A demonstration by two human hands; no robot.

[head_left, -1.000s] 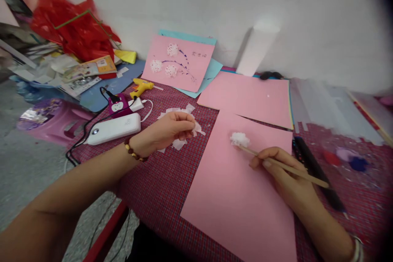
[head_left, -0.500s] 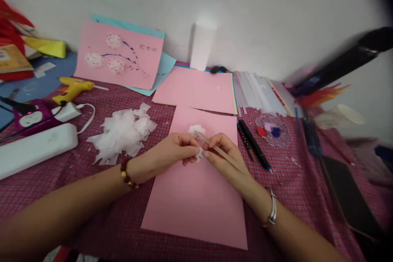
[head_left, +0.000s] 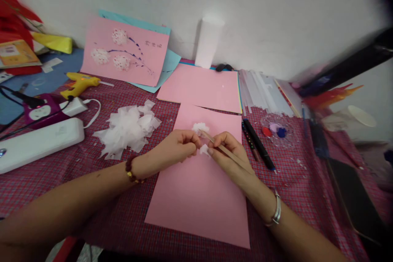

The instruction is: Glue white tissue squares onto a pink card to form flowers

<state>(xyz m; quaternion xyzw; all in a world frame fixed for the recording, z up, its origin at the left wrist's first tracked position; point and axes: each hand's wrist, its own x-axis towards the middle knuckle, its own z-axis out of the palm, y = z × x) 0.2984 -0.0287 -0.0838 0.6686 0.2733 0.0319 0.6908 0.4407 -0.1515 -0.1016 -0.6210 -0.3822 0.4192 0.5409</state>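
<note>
A sheet of pink paper point(head_left: 199, 196) lies in front of me with a small white tissue-paper tuft point(head_left: 200, 127) near its far end. My right hand point(head_left: 227, 166) grips a thin wooden stick point(head_left: 231, 154), whose far tip reaches the tuft. At the right thumb and fingertips is a small white tissue-paper piece point(head_left: 204, 150), above the sheet. My left hand point(head_left: 181, 146) is closed just left of that piece, its fingers curled and thumb pressed in; whether anything is between them is hidden. Left of this hand lies a heap of white tissue-paper squares point(head_left: 127, 129).
A pink picture point(head_left: 125, 51) with white puffs leans on the wall. At left are a yellow glue gun point(head_left: 79, 84) and a white power strip point(head_left: 43, 143). Right of the sheet lie a black marker point(head_left: 259, 144) and a clear palette point(head_left: 281, 132) with paint.
The left fingers have drawn slightly away from the tissue-paper piece, which now shows more fully at the right fingertips. The whole view has shifted a little.
</note>
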